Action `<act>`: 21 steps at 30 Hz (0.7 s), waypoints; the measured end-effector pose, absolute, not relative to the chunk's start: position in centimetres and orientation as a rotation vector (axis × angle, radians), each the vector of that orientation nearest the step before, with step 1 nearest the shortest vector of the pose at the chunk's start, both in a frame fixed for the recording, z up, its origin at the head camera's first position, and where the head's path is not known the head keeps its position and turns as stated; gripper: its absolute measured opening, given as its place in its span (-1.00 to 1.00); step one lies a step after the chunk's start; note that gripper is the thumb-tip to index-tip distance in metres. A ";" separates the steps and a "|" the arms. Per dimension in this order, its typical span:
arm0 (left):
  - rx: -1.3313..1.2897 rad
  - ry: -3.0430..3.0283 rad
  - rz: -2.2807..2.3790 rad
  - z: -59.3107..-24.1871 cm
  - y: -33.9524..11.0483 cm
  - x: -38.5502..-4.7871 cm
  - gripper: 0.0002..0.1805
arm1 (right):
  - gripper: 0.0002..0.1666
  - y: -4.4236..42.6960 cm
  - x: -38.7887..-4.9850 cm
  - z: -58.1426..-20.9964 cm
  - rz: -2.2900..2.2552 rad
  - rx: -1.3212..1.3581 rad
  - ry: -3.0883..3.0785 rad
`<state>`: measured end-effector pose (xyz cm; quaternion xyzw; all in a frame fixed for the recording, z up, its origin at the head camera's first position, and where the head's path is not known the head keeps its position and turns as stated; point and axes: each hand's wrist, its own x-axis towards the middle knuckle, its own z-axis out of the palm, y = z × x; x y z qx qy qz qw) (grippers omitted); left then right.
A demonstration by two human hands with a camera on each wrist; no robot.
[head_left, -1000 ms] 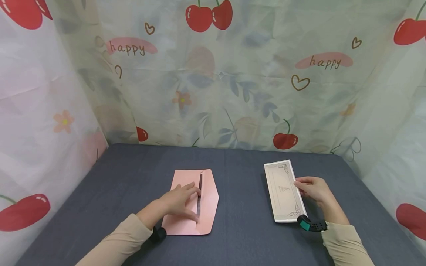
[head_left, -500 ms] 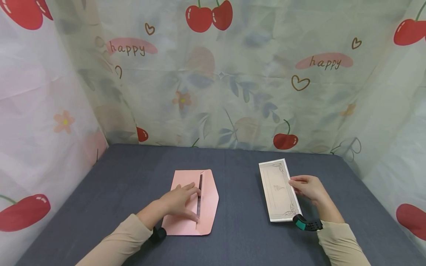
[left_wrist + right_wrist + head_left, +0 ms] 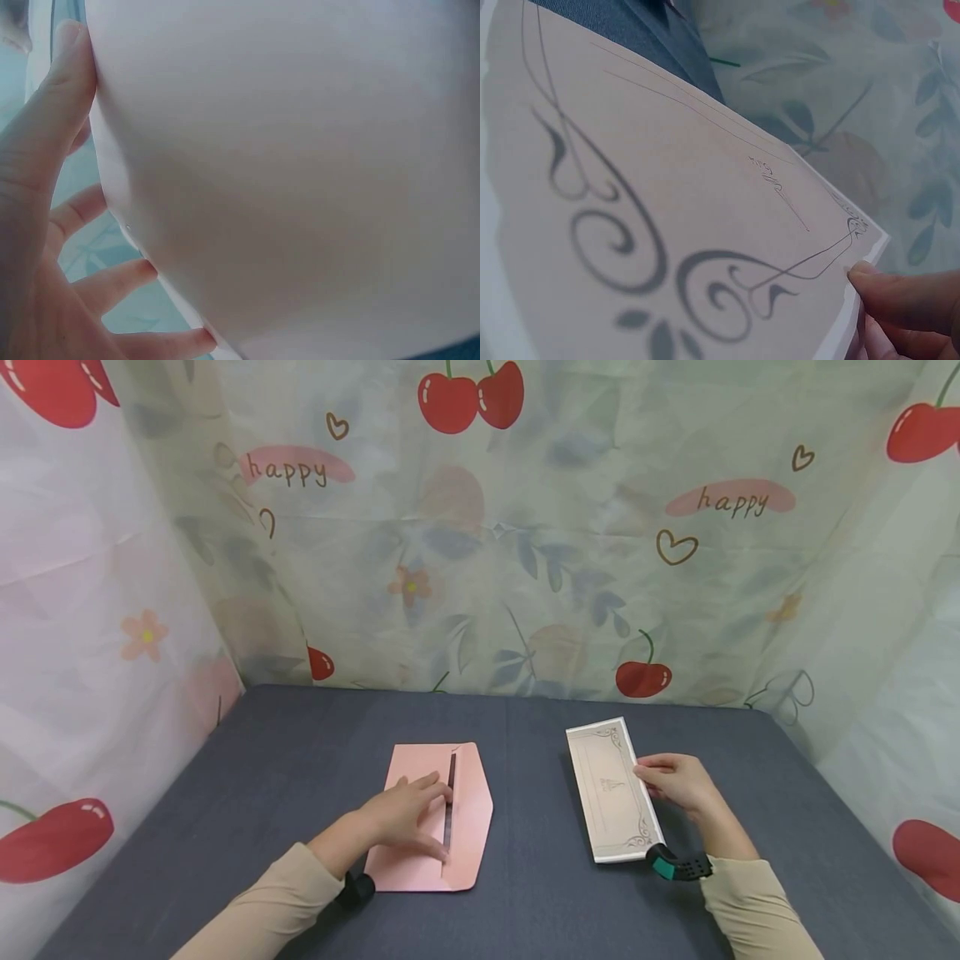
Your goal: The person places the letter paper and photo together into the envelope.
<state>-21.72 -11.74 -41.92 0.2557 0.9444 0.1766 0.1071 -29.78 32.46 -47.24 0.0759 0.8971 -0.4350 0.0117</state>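
A pink envelope [image 3: 475, 835] lies flat on the table left of centre, its flap unfolded to the right and a dark slit beside it. My left hand [image 3: 405, 810] rests on it with spread fingers, thumb and fingertips at the slit. In the left wrist view the envelope [image 3: 285, 135] fills most of the picture, and the fingers touch its edge. To the right, a cream card [image 3: 609, 789] with scrollwork corners and a white border is tilted up off the table. My right hand [image 3: 682, 782] pinches its right edge between thumb and fingers; the right wrist view shows the thumb [image 3: 900, 296] on top.
Dark blue cloth covers the table [image 3: 525, 910]. Behind it and at both sides hangs a pale curtain [image 3: 510, 552] printed with cherries, leaves and "happy". A black strap [image 3: 678, 865] with a teal patch is on the right wrist, close to the card's lower corner.
My right hand has carried the card leftward over the table, nearer to the envelope. The left hand and the envelope have stayed in place.
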 end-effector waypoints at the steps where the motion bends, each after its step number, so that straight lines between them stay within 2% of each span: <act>1: 0.753 2.781 0.519 -41.9 -11.7 -21.7 -0.25 | -0.45 32.2 -29.7 -47.1 -1.354 0.246 2.797; 9: 0.770 2.777 0.527 -41.8 -11.8 -21.7 -0.26 | -0.53 30.6 -29.5 -46.1 -1.409 0.290 2.744; 21: 0.795 2.777 0.533 -41.7 -11.8 -21.6 -0.25 | -0.51 29.4 -29.9 -46.4 -1.384 0.242 2.754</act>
